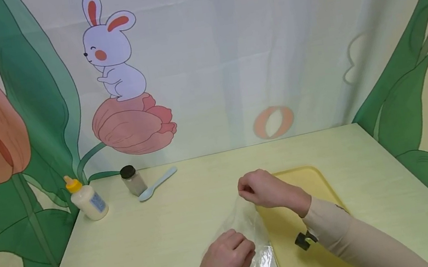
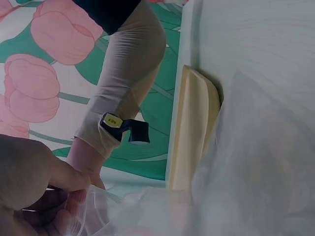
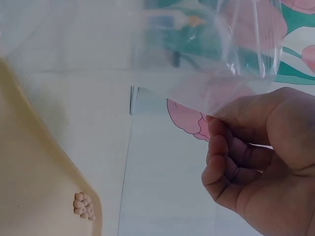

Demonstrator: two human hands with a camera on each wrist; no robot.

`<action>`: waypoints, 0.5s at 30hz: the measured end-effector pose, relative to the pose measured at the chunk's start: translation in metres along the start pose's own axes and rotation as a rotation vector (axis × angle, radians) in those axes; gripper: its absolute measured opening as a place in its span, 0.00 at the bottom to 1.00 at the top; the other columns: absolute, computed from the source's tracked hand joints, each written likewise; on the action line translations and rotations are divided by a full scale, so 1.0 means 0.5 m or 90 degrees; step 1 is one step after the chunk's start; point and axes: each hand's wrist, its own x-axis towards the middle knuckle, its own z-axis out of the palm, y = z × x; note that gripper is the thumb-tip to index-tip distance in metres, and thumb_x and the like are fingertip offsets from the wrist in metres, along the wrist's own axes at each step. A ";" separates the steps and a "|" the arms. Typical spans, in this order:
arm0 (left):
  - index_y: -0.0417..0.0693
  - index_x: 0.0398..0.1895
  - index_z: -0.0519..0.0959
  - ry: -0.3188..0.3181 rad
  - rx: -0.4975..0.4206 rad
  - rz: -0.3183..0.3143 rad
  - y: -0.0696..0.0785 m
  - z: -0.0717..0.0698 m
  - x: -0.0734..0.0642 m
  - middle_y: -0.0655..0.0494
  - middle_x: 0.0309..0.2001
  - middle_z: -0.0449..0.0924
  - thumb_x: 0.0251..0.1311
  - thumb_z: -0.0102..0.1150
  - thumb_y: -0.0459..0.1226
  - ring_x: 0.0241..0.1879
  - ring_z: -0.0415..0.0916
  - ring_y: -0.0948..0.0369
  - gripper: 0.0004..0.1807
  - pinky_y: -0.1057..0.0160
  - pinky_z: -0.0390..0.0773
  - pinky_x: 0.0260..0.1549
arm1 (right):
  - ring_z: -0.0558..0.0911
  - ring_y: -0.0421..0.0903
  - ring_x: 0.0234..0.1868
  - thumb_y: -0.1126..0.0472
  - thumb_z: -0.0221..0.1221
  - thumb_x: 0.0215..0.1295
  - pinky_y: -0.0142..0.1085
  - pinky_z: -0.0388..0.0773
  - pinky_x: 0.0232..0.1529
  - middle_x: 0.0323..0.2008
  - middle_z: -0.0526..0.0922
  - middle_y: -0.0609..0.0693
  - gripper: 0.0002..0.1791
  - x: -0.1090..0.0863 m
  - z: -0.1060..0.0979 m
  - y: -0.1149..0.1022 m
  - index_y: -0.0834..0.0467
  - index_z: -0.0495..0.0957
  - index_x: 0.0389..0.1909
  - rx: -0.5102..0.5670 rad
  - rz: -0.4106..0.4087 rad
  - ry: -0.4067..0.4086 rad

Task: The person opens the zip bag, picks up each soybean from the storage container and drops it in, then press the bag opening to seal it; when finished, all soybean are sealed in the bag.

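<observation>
A clear plastic bag (image 1: pixel 264 266) hangs between my two hands, over the table and along the left side of a yellow tray (image 1: pixel 287 224). My left hand (image 1: pixel 225 261) pinches the bag's edge near the front; the left wrist view shows thumb and fingers on the thin film (image 2: pixel 106 206). Farther back, my right hand (image 1: pixel 265 189) pinches another part of the edge between thumb and forefinger, its other fingers curled. In the right wrist view, the bag (image 3: pixel 236 54) spreads up and left from that pinch. A small cluster of beige balls (image 3: pixel 83 206) lies in a tray corner.
At the back left stand a white bottle (image 1: pixel 91 205) with a yellow nozzle and a small jar (image 1: pixel 134 184) with a black lid. A pale blue spoon (image 1: pixel 159 183) lies beside the jar. Behind the table hangs a printed curtain (image 1: pixel 204 70).
</observation>
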 end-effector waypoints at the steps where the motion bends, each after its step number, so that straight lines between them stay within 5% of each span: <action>1: 0.48 0.25 0.80 -0.004 0.001 -0.001 -0.001 -0.001 0.001 0.61 0.25 0.74 0.43 0.73 0.30 0.26 0.70 0.65 0.09 0.74 0.71 0.29 | 0.70 0.33 0.21 0.64 0.58 0.66 0.27 0.70 0.25 0.23 0.77 0.41 0.08 0.000 -0.002 -0.001 0.55 0.80 0.27 0.001 -0.004 -0.004; 15: 0.47 0.32 0.81 0.008 -0.049 -0.073 -0.045 -0.021 0.015 0.60 0.32 0.79 0.50 0.72 0.34 0.33 0.74 0.63 0.08 0.70 0.75 0.35 | 0.75 0.36 0.29 0.64 0.59 0.67 0.29 0.75 0.34 0.28 0.79 0.43 0.06 -0.001 -0.014 -0.009 0.54 0.81 0.29 -0.023 -0.092 -0.039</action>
